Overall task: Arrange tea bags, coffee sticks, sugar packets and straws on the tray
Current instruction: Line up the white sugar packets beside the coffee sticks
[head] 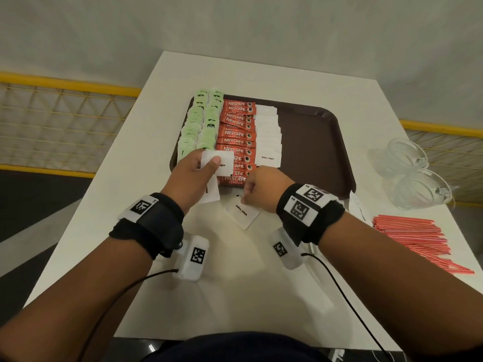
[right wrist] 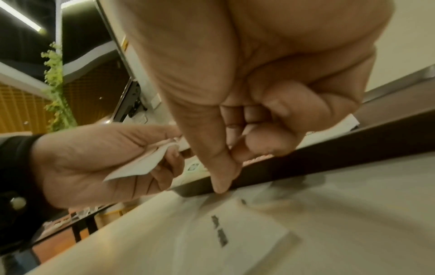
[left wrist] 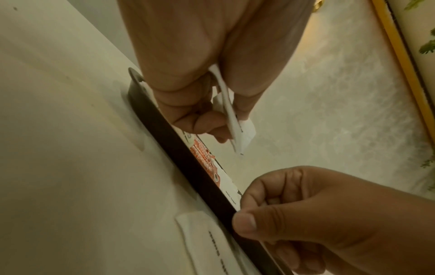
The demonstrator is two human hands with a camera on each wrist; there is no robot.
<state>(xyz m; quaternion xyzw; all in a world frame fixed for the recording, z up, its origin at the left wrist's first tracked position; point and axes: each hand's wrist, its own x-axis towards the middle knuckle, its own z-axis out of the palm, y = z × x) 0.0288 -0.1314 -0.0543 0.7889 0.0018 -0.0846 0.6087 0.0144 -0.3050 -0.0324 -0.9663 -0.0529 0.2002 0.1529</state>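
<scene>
The brown tray carries two columns of green tea bags, a column of red coffee sticks and a column of white sugar packets. Over the tray's near left corner my left hand pinches a small stack of sugar packets between thumb and fingers. Just in front of the tray's near rim my right hand is curled, holding nothing. Its thumb tip touches the far edge of a sugar packet lying flat on the table. Red straws lie in a pile at the right.
Glass cups stand at the table's right edge, beyond the straws. Another white packet lies right of the tray's near corner. The tray's right half is bare brown surface. A yellow railing runs behind the white table on both sides.
</scene>
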